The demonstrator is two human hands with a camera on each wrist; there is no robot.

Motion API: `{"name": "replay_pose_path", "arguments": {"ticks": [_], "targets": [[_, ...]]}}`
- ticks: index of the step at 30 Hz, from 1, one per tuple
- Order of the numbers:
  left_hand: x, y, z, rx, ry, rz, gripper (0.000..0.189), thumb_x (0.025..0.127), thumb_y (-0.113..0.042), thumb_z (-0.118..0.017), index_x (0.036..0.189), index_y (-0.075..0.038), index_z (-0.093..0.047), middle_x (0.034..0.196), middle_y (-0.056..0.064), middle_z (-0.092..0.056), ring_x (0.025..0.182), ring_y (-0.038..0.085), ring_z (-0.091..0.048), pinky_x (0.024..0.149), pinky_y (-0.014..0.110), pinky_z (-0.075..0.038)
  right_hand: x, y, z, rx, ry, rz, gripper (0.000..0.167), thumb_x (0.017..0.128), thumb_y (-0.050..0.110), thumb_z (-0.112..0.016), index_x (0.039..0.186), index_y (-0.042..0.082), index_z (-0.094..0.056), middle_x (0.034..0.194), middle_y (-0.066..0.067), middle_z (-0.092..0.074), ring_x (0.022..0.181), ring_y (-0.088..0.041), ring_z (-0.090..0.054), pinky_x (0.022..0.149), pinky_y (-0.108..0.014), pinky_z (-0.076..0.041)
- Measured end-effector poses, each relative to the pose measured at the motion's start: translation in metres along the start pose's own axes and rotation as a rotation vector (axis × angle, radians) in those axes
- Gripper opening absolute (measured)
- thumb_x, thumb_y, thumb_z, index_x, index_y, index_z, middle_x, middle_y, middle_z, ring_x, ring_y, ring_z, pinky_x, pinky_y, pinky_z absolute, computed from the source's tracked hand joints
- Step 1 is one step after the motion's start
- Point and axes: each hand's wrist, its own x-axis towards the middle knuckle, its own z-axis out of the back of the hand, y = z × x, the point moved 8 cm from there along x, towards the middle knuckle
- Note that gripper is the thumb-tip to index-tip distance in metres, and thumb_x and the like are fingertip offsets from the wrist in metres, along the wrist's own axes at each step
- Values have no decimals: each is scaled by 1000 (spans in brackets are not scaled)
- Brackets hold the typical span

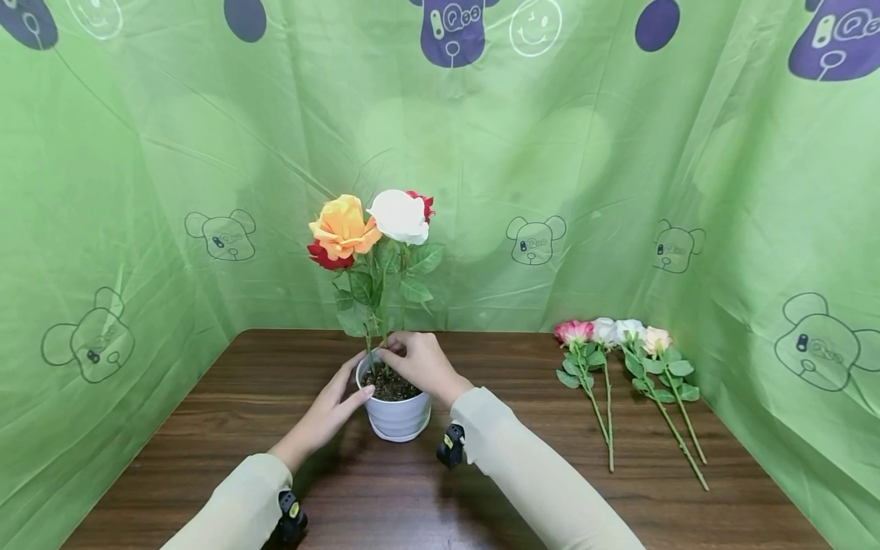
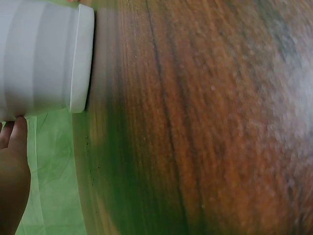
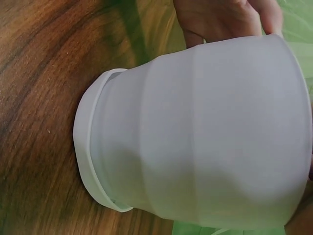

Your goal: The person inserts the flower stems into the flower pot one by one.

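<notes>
A white flower pot [image 1: 399, 416] full of dark soil [image 1: 393, 386] stands upright on its saucer. My left hand [image 1: 328, 412] holds the pot's left side, thumb at the rim; its fingers also touch the pot wall in the left wrist view. Over the soil, my right hand [image 1: 422, 367] pinches a thin green stem low down; its fingertips are partly hidden. An orange rose [image 1: 344, 228], a white rose [image 1: 400, 217] and red roses [image 1: 328, 257], partly covered, rise from the pot. The pot wall [image 3: 210, 122] fills much of the right wrist view.
On the right of the brown wooden table [image 1: 509, 489] lie several loose roses: a pink one [image 1: 574, 331], white ones [image 1: 629, 330] and a peach one [image 1: 657, 340], stems toward the front. A green printed curtain [image 1: 481, 153] surrounds the table's back and sides.
</notes>
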Motion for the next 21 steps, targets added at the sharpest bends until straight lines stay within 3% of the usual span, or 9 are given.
{"name": "replay_pose_path", "arguments": {"ticks": [9, 21], "targets": [[0, -3, 1, 5, -4, -4, 62, 101, -17, -59, 156, -7, -31, 155, 21, -37, 141, 39, -35, 113, 60, -25, -1, -5, 13, 20, 20, -54, 23, 96, 29, -70, 110, 11, -75, 98, 2, -75, 85, -6, -67, 78, -25, -54], [-1, -2, 0, 20, 1, 12, 62, 102, -22, -58, 156, -8, -31, 156, 17, -37, 142, 37, -33, 113, 60, -23, -17, -17, 38, 62, 13, -50, 22, 95, 28, -71, 111, 13, -74, 98, 5, -74, 85, -6, -67, 79, -28, -55]]}}
